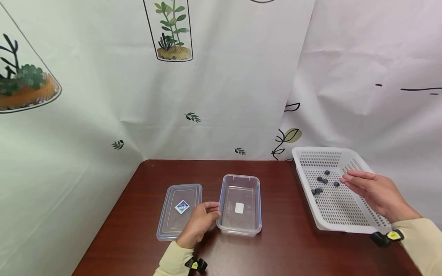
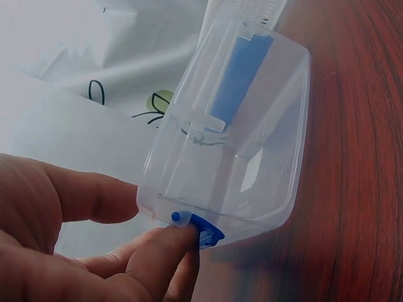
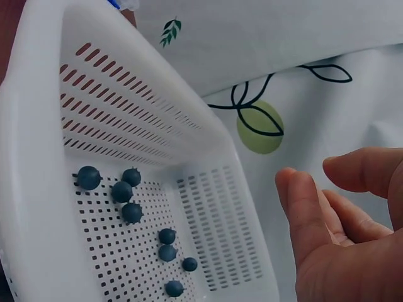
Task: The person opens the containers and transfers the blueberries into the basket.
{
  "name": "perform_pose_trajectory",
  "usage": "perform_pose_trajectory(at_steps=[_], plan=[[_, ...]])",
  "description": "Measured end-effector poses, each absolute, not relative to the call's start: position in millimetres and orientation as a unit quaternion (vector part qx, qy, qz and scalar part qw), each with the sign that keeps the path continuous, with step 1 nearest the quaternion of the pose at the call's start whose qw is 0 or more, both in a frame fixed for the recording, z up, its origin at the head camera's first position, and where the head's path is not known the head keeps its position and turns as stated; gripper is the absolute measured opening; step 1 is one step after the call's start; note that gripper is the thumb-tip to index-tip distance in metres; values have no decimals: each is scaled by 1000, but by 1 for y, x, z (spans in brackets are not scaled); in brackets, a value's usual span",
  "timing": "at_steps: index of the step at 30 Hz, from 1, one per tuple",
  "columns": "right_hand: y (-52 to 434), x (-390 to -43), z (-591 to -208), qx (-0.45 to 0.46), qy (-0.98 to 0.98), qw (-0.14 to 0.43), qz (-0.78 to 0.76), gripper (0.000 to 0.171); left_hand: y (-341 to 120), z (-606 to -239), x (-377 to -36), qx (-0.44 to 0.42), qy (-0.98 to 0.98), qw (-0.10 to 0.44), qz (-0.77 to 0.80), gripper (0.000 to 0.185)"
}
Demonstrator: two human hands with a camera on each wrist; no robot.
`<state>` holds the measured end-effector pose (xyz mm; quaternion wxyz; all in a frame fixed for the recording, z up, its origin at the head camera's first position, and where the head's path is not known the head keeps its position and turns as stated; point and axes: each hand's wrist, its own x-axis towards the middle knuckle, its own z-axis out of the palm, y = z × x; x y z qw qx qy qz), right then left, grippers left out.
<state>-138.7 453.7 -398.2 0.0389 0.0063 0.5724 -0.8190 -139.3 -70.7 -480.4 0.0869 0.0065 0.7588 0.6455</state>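
Note:
A clear plastic container [image 1: 240,178] stands open on the dark red table [image 1: 283,245], with its flat lid [image 1: 179,211] lying just to its left. My left hand [image 1: 214,214] rests at the container's near left corner. In the left wrist view its fingertips [image 2: 173,236] touch the container [image 2: 245,145] wall by a blue clip. My right hand [image 1: 348,180] hovers open over a white perforated basket [image 1: 304,184] holding several blueberries [image 1: 324,181]. The right wrist view shows the blueberries [image 3: 132,212] on the basket [image 3: 25,157] floor and the right hand [image 3: 315,182] with an empty palm.
White curtains printed with plants hang close behind and to the left of the table. The basket sits at the table's right edge, partly overhanging it. Bare wood lies between container and basket and along the front.

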Motion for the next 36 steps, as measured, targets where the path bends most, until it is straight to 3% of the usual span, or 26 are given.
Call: perform_pose_trajectory(at_steps=[16,31,36], plan=[[440,-139,-393,-3,571,37,-820,37,-71,-478,-139,8,757,85,648,41],[388,-134,-388,-65,530,58,-843,35,-69,-478,-138,20,761,85,643,44],[368,-130,-385,-86,533,45,-840,34,-67,-472,-134,31,787,56,614,48]])
